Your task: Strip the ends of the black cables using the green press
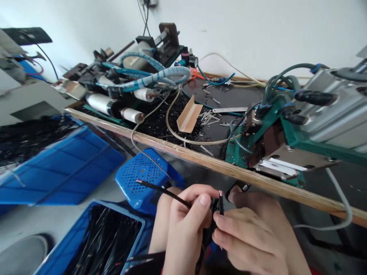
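My left hand [190, 214] is closed around a black cable [160, 190], whose stripped tip with small red and white wire ends points up and left. In my right hand [246, 233], thumb and fingers pinch another short black cable end [221, 202], held nearly upright with fine wire ends showing at its top. The left fingertips reach close to that end; whether they touch it I cannot tell. More black cable hangs between the two hands, above my lap, partly hidden by the fingers.
Ahead runs a wooden-edged workbench [172, 149] with a hose-covered pneumatic machine [137, 76] and a green-framed machine [275, 141]. A cardboard piece [189, 116], steel ruler [229, 109] and scraps lie between. Left are a blue stool [143, 168], a blue crate [140, 225] of black cables and a larger blue bin [65, 168].
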Tool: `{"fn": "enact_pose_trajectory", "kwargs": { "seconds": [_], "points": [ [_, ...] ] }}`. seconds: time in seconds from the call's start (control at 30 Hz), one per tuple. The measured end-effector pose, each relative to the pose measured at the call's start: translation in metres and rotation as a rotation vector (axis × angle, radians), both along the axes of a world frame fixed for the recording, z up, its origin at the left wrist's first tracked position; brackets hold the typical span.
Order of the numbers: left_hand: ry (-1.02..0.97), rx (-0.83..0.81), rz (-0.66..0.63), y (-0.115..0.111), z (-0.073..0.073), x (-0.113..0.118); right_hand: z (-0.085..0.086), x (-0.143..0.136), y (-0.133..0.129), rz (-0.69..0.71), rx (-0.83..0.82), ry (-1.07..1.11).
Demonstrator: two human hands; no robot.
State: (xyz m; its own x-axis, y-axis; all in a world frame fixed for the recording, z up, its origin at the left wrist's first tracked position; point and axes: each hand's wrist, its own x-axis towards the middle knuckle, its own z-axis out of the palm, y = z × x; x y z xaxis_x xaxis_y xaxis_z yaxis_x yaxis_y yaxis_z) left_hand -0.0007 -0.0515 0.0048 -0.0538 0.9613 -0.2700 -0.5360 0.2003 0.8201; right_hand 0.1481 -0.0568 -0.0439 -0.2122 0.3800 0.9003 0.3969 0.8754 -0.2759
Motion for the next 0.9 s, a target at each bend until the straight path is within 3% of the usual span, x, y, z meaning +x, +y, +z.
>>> {"fn": "enact_pose_trajectory", "kwargs": {
  "seconds": [0.1,0.4,0.73,0.9],
  "points": [
    [0.009,-0.013,-0.008,-0.002,0.002,-0.003,0.001,-0.013,0.003,0.052,0.021,0.138],
    [0.07,-0.016,0.003,-0.004,0.002,-0.013,-0.008,-0.026,0.002,0.06,-0.013,0.194],
    [-0.001,-0.063,-0.018,-0.007,0.009,-0.017,-0.011,-0.025,-0.002,0.039,-0.012,0.112],
    [0.075,-0.054,-0.041,-0.006,0.002,-0.018,-0.01,-0.02,-0.002,0.014,0.003,0.039]
  ]
}}
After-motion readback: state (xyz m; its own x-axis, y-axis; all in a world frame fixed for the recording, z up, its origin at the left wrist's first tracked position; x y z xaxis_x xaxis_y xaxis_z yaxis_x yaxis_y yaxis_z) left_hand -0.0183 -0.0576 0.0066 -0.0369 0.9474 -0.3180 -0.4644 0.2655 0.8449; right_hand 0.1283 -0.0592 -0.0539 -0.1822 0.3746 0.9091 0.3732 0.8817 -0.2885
